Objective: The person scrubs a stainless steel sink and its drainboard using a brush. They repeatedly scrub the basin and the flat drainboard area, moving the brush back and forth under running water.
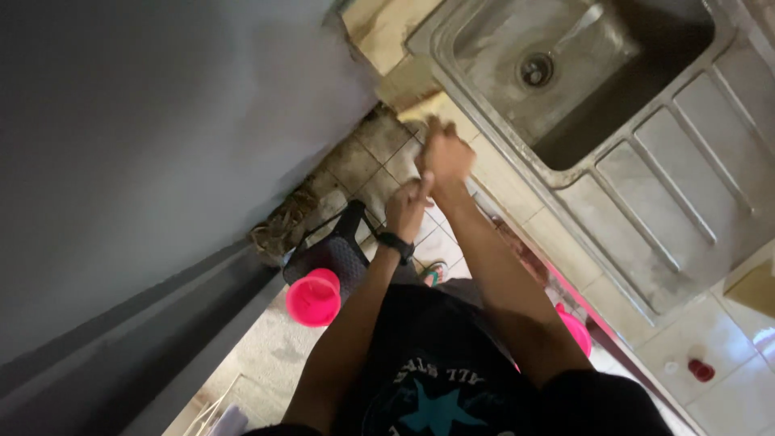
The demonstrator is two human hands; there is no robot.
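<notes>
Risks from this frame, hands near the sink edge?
1. Right hand is blurred, pressing a yellowish cloth-like thing at the counter edge beside the sink; it might slip off.
2. Pink bucket sits on a dark stool below the left hand; an elbow could knock it.

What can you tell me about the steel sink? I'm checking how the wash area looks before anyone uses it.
The sink is a dull, stained stainless-steel unit set into a pale tiled counter. It has one deep basin with a round drain at the bottom and a ribbed draining board beside it. The basin holds no dishes and its metal looks streaked. Neither hand touches it: the right hand works on the counter edge near its corner, apparently with something yellowish, with the left hand close behind.
</notes>
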